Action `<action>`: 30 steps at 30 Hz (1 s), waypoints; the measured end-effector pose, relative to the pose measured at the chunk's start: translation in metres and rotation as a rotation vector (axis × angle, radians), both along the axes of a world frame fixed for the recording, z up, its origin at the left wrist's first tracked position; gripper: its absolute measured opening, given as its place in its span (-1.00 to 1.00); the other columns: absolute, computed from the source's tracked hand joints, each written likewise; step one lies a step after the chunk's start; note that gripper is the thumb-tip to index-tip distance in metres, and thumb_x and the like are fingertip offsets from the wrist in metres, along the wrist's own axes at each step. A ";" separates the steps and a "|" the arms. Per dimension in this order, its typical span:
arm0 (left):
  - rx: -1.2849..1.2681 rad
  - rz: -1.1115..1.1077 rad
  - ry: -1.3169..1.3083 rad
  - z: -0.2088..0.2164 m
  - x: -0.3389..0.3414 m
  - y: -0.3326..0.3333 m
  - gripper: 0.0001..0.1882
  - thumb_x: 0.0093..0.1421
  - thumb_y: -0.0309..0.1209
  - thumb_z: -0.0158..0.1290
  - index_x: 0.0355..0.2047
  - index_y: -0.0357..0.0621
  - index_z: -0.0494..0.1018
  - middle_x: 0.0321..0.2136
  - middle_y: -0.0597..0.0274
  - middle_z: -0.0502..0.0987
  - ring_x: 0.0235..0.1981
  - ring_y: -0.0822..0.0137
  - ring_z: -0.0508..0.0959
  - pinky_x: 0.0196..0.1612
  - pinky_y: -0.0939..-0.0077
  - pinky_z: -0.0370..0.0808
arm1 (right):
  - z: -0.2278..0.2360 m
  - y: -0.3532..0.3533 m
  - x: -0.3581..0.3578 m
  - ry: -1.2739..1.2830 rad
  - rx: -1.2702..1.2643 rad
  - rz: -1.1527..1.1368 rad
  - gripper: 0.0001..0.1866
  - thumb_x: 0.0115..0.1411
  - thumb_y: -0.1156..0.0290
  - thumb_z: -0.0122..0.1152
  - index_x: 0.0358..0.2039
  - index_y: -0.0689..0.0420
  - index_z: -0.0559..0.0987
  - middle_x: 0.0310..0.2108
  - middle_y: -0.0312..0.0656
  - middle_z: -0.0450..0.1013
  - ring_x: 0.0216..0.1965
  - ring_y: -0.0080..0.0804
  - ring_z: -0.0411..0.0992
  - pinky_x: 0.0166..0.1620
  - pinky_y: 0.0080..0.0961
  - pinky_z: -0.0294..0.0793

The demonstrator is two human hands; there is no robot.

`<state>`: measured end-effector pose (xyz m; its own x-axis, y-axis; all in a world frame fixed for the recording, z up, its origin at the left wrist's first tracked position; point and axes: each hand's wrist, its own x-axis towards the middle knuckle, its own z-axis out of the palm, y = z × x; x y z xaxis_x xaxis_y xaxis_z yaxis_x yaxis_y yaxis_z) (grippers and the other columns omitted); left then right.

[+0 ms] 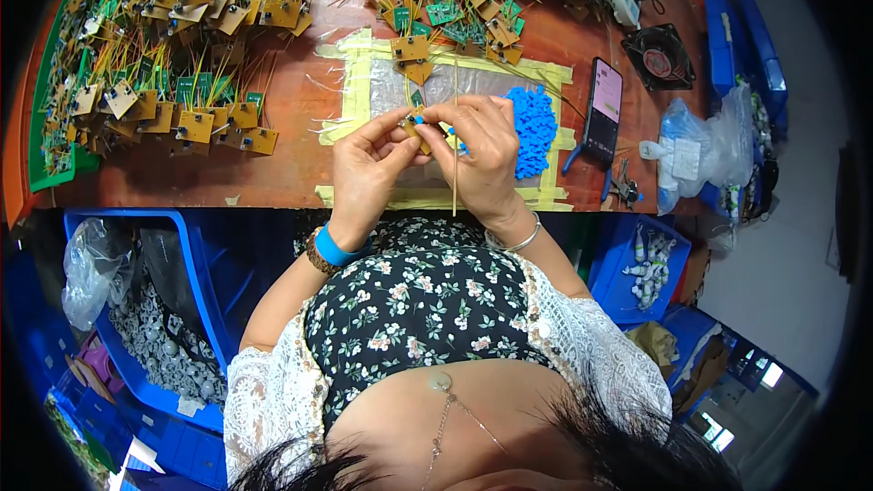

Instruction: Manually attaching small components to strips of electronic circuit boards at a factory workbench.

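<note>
The small circuit board (415, 131) is above the middle of the taped sheet (418, 186), held between the thumb and fingers of the left hand (364, 164); the right hand (482, 141) has its thumb and fingertips drawn narrow at a small blue piece (419, 119) by the board, though I cannot tell whether they grip it. Left of the sheet, a green tray (38, 141) holds wired boards along the tabletop (300, 159); below and left of it, a blue bin (195, 282) contains grey parts and some clear plastic, and below and right of it, another blue bin (611, 259) holds white-and-green pieces. A heap of blue pieces (535, 132) covers the sheet's right part, with a phone (603, 118) and then a black fan (657, 56) farther right. Wired boards (195, 123) crowd the tabletop to its left, and more (446, 14) lie beyond its far edge. A thin pale stick (456, 186) crosses in front of the right hand. The held board looks tan; fingers cover much of it.
</note>
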<state>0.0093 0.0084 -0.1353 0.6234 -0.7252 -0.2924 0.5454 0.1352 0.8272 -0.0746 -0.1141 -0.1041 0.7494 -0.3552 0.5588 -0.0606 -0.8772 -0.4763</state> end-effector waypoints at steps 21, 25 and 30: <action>0.020 0.040 0.007 -0.004 0.008 0.005 -0.75 0.27 -0.46 0.07 -0.11 -0.37 0.53 -0.39 0.20 0.59 -0.46 0.51 0.56 -0.36 0.68 0.60 | -0.003 0.002 0.008 0.010 0.122 0.087 -0.82 -0.08 0.60 0.37 -0.40 0.14 0.62 -0.42 -0.20 0.55 -0.31 -0.29 0.50 -0.21 -0.42 0.39; 0.086 0.079 -0.049 -0.005 0.014 0.013 -0.76 0.28 -0.46 0.06 -0.11 -0.35 0.54 -0.38 0.20 0.59 -0.47 0.53 0.55 -0.37 0.68 0.60 | -0.010 -0.018 0.025 -0.057 0.297 -0.033 -0.77 -0.06 0.58 0.36 -0.33 0.17 0.61 -0.37 -0.15 0.56 -0.27 -0.22 0.52 -0.20 -0.40 0.44; 0.111 0.132 -0.339 0.001 0.013 0.024 -0.78 0.26 -0.51 0.07 -0.12 -0.37 0.54 -0.36 0.21 0.59 -0.42 0.50 0.56 -0.32 0.65 0.55 | -0.031 -0.031 0.049 0.153 0.020 -0.066 -0.51 -0.08 0.51 0.40 -0.07 0.19 0.49 -0.13 -0.05 0.52 -0.13 -0.07 0.49 -0.09 -0.29 0.46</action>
<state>0.0221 0.0322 -0.1338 0.7840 -0.6079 -0.1257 0.2221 0.0856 0.9713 -0.0251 -0.1450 -0.1353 0.8000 -0.4164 0.4320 -0.1911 -0.8594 -0.4743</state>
